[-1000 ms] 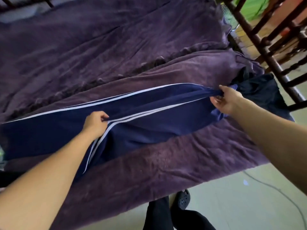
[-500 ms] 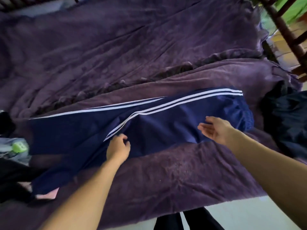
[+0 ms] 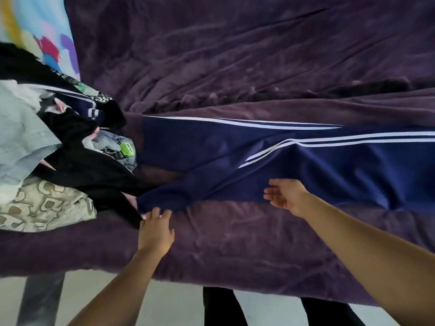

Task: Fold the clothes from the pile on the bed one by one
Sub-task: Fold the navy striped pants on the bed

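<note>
Navy track pants (image 3: 294,161) with white side stripes lie stretched across the purple blanket (image 3: 235,243), legs pointing left toward the clothes pile (image 3: 58,149). The near leg's cuff lies at the pile's edge. My left hand (image 3: 155,229) reaches that cuff, fingertips touching its hem, fingers fairly straight. My right hand (image 3: 286,195) hovers open, palm turned left, at the near edge of the pants around the thigh. The waistband end runs out of view on the right.
The pile on the left holds black garments, a pale blue shirt, grey jeans with a green tag (image 3: 126,149) and a beige patterned piece (image 3: 42,205). A colourful sheet (image 3: 35,31) shows at top left. The bed edge and pale floor lie below, with my dark-trousered legs.
My view swung left, bringing the pile into sight. My left hand moved from the middle of the pants down to the near leg's cuff. My right hand let go of the waistband earlier and stays open.
</note>
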Demonstrator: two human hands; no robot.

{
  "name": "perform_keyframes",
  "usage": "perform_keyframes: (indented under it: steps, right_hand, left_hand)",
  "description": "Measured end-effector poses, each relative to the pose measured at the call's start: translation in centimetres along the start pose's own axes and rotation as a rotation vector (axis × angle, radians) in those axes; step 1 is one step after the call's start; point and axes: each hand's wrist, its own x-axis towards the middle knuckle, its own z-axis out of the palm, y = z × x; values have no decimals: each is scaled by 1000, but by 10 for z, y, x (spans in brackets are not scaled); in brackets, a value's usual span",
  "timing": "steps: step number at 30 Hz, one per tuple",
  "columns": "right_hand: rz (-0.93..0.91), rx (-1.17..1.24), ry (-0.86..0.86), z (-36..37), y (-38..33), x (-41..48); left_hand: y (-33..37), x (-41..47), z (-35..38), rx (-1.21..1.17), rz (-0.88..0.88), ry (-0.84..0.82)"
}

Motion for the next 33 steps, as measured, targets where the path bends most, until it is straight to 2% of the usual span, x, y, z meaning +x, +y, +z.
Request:
perform_keyframes:
  steps: [5, 8, 10, 12, 15, 18, 20, 22, 24, 26, 29, 31, 33]
  right_hand:
    - [49, 17, -37, 119, 10, 34]
    - [88, -16, 28, 177, 19, 50]
    - [86, 9, 107, 199, 17, 55]
    - [70, 91, 135, 210, 2, 54]
    - [-46, 206, 50, 221, -51, 38]
    - [-183, 269, -92, 233, -111, 21]
    - [-232, 223, -63, 237, -135, 18]
    - [-271, 66, 74, 234, -137, 23]
    - [-296, -206, 288, 222, -118, 35]
    - [-284, -592, 425, 206, -91, 46]
    - [-241, -1081, 343, 194, -51, 60]
    - [-224, -1240, 342, 194, -31, 65]
    - [-325, -1279, 469, 195, -20, 67]
  left_hand:
    - [-72, 64, 28, 189, 165, -77]
    - [-95, 95, 38, 30, 234, -24]
    - [-103, 110, 28, -213, 251, -7]
    - [-111, 125, 6, -614, 176, -54]
    - [-121, 164, -45, -1178, 10, -100]
    - [-127, 220, -89, -1382, -152, -42]
    - [-129, 251, -101, -1394, -275, -29]
    - [-133, 273, -95, -1159, -295, -11]
    - [-130, 278, -88, -887, -246, -1]
    - [-121, 274, -81, -863, -196, -33]
    - [-105, 277, -65, -877, -132, -33]
    - [-97, 278, -62, -832, -100, -4]
    - [-97, 272, -67, -727, -58, 46]
